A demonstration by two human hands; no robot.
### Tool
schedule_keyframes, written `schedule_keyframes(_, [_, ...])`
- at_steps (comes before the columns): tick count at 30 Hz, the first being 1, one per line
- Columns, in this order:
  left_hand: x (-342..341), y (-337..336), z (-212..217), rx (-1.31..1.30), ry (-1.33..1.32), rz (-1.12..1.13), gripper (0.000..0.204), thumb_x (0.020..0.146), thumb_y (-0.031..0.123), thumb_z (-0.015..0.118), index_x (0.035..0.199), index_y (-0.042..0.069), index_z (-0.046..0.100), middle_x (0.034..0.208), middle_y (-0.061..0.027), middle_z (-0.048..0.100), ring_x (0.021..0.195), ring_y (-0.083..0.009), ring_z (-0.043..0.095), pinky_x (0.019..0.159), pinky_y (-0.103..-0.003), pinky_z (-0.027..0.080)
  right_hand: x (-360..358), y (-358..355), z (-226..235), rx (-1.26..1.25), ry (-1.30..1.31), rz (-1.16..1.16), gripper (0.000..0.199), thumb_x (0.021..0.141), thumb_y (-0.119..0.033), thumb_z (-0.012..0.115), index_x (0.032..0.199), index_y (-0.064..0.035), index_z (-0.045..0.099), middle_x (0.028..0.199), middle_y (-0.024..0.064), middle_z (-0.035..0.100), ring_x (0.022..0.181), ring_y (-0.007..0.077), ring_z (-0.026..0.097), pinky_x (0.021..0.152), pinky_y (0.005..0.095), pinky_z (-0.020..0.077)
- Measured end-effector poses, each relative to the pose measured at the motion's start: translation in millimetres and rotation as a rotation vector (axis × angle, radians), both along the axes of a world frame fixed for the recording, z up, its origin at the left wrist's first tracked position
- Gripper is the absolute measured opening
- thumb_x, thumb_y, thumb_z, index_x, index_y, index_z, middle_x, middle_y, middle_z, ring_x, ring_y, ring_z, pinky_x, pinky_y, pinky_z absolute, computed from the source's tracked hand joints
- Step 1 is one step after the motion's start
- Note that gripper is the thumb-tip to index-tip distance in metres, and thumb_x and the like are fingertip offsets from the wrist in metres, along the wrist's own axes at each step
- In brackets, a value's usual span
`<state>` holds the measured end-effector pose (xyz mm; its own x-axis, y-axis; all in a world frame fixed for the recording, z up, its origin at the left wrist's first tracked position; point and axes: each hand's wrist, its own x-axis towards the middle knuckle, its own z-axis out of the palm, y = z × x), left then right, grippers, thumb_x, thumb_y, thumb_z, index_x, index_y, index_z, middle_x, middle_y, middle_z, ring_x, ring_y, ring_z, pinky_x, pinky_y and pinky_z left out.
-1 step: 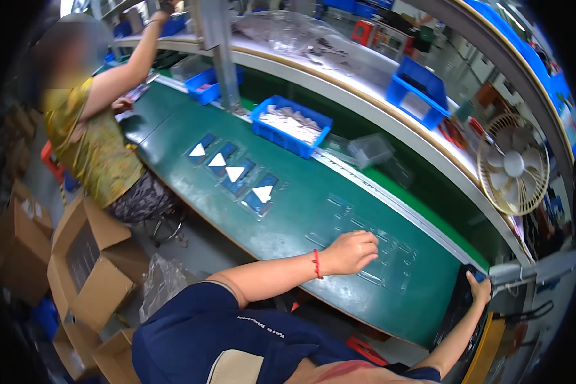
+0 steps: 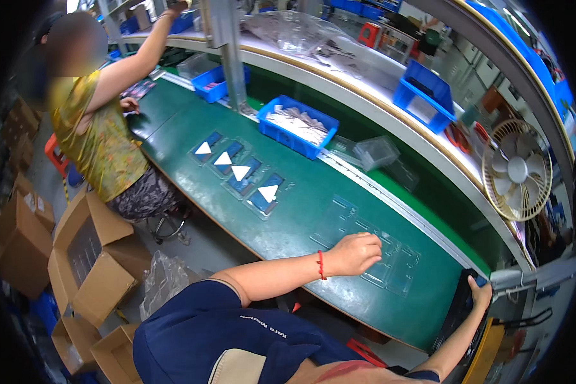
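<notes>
While the green conveyor belt (image 2: 301,211) runs diagonally from upper left to lower right of the head view, the person's left hand (image 2: 355,253) rests knuckles-up at centre frame on a clear plastic blister tray (image 2: 390,259), fingers curled loosely and pressing down on its near edge rather than pinching it; the tray lies flat on the belt, partly under and just right of the hand, presumably so its pockets face up. The right hand (image 2: 480,296), at the lower right, closes around the top edge of a dark flat object (image 2: 457,313) standing at the belt's end; what this object is cannot be told. Up the belt, four filled trays with white triangular pieces (image 2: 240,173) lie in a row, well apart from both hands. A blue bin of white parts (image 2: 299,126) sits beyond them, and a fan (image 2: 517,169) stands at right. A co-worker in a yellow top (image 2: 102,141) reaches toward the shelf at upper left.
</notes>
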<state>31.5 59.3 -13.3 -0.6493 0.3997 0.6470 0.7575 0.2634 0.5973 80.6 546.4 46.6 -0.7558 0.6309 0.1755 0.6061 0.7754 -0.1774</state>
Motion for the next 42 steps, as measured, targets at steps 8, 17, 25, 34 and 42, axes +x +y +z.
schedule_keyframes(8, [5,7,-5,0.085,-0.094,-0.135,0.006,0.08,0.01,0.064,0.078,0.004,0.062,0.088,-0.0078,0.061,0.084,-0.0272,0.059,0.074,-0.036,0.048,-6,-54,4,-0.089,0.259,0.137,0.057,0.075,-0.037,0.074,0.11,0.0033,0.055,0.099,0.0197,0.064,0.093,0.0324,0.061,0.085,0.0382,0.0457])
schedule_keyframes(17, [51,31,-12,0.801,-1.287,-0.973,0.094,0.078,0.001,0.07,0.148,0.018,0.009,0.136,-0.0037,0.034,0.126,-0.017,0.038,0.097,-0.034,0.043,8,-340,-14,-1.054,0.433,0.735,0.021,0.083,-0.01,0.068,0.098,-0.0037,0.053,0.082,-0.0012,0.051,0.074,0.0079,0.046,0.066,0.0218,0.04])
schedule_keyframes(25, [62,-54,4,0.867,-1.439,-0.664,0.058,0.09,0.008,0.059,0.14,0.016,0.03,0.132,-0.0053,0.044,0.115,-0.0206,0.053,0.088,-0.044,0.053,-15,-375,-36,-1.135,0.258,0.954,0.037,0.077,-0.009,0.072,0.111,-0.0007,0.06,0.086,0.002,0.056,0.072,0.0085,0.047,0.064,0.0238,0.042])
schedule_keyframes(34, [66,-107,-7,1.238,-1.423,-0.644,0.049,0.099,0.02,0.039,0.145,0.013,0.022,0.126,-0.0193,0.047,0.12,-0.0357,0.048,0.095,-0.05,0.047,-70,-405,-26,-1.382,0.377,0.719,0.037,0.081,0.0,0.066,0.115,-0.0016,0.054,0.076,0.0059,0.066,0.069,0.009,0.061,0.06,0.0236,0.0486])
schedule_keyframes(42, [66,-115,-10,1.096,-1.355,-0.35,0.039,0.097,0.012,0.046,0.134,0.008,0.035,0.12,-0.016,0.052,0.114,-0.0302,0.054,0.091,-0.045,0.051,-84,-444,-56,-0.197,0.341,0.871,0.041,0.067,-0.033,0.078,0.1,-0.0114,0.065,0.086,0.0068,0.06,0.091,0.0263,0.053,0.086,0.0401,0.0337])
